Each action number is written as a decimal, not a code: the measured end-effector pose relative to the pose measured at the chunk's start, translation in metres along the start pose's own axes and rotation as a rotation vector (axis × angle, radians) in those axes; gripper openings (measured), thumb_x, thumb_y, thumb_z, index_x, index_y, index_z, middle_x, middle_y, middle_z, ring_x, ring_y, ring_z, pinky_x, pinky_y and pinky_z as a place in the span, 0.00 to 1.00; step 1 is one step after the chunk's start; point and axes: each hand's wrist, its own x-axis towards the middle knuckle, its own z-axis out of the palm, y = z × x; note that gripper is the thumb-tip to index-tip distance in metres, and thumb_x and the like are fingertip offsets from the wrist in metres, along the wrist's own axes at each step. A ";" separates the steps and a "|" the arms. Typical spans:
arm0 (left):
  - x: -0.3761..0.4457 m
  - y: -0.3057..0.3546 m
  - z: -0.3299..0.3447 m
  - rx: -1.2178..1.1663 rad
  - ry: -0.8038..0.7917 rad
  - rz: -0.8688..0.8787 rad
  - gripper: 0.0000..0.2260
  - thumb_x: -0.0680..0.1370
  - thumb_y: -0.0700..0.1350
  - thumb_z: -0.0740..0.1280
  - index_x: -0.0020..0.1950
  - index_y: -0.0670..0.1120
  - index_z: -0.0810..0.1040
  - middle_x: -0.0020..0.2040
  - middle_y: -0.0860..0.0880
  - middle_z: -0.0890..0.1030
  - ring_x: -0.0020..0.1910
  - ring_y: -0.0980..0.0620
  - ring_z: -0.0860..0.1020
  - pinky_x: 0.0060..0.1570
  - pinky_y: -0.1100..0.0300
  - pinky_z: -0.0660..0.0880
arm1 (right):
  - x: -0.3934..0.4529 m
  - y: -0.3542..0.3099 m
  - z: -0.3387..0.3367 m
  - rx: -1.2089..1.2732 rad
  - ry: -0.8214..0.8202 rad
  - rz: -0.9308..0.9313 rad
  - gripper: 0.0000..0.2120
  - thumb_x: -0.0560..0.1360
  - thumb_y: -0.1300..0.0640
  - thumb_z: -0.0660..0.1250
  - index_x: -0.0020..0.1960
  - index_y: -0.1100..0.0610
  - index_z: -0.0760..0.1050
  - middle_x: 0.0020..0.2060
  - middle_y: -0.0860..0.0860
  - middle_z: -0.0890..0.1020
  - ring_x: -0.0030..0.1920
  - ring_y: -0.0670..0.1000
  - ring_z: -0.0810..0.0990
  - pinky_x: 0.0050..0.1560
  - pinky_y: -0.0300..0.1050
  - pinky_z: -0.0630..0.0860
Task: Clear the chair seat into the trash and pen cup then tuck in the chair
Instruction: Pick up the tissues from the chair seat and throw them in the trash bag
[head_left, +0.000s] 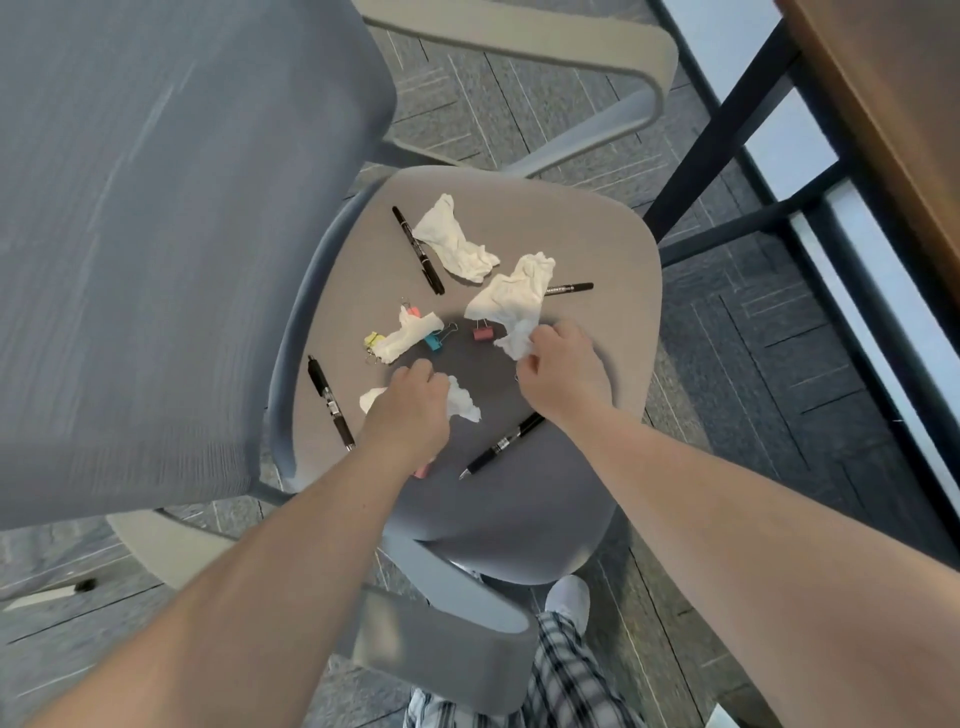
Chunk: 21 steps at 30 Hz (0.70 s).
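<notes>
Grey mesh backrest (156, 234) of the office chair fills the left of the view, with the grey padded chair seat (597, 234) to its right and a brown wooden table (883, 130) on black legs at the far right. Both bare forearms reach in from the near edge over the seat. The left hand (410, 410) is closed around a crumpled white tissue (462, 402) near the middle of the seat, paper sticking out on both sides of the fist. The right hand (561, 371) pinches the near end of a larger crumpled white tissue (511, 301) that covers part of a black marker (569, 288). A third white tissue (457, 241) lies at the far side, just beside another black marker (418, 249). A small tissue scrap (410, 335) rests among coloured binder clips: yellow (373, 340), blue (434, 341) and pink (483, 332). One black pen (330, 402) lies at the seat's left edge, another black pen (501, 447) under the right forearm.
</notes>
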 end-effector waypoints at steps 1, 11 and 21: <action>0.002 -0.001 -0.004 -0.039 -0.002 -0.017 0.09 0.75 0.34 0.58 0.54 0.39 0.71 0.56 0.41 0.72 0.54 0.41 0.70 0.40 0.51 0.66 | 0.003 -0.003 -0.002 0.018 0.008 0.004 0.10 0.76 0.59 0.58 0.52 0.64 0.72 0.55 0.59 0.74 0.57 0.60 0.72 0.43 0.46 0.66; 0.020 -0.013 0.005 -0.017 -0.098 0.080 0.29 0.74 0.51 0.63 0.74 0.53 0.57 0.66 0.47 0.65 0.61 0.44 0.71 0.48 0.51 0.73 | 0.035 -0.016 -0.003 -0.007 -0.030 0.036 0.32 0.71 0.71 0.60 0.72 0.55 0.59 0.71 0.55 0.62 0.57 0.61 0.75 0.42 0.50 0.72; 0.032 -0.023 0.011 0.006 -0.028 0.055 0.10 0.76 0.43 0.60 0.56 0.43 0.72 0.56 0.45 0.72 0.56 0.44 0.71 0.40 0.53 0.67 | 0.063 -0.011 0.027 -0.122 -0.141 0.058 0.27 0.73 0.67 0.62 0.71 0.57 0.61 0.65 0.60 0.67 0.59 0.60 0.74 0.51 0.51 0.75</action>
